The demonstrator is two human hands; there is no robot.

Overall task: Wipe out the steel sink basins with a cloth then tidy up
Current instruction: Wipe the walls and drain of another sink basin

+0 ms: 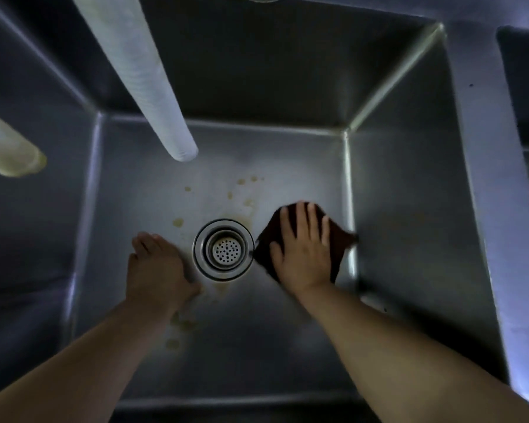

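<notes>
Head view: right hand (303, 251) flat on cloth (338, 239)

No legible text, label, brand, number or sign anywhere in view. The steel surfaces carry no readable marking, and the light is too dim to make out any fine stamping.
</notes>
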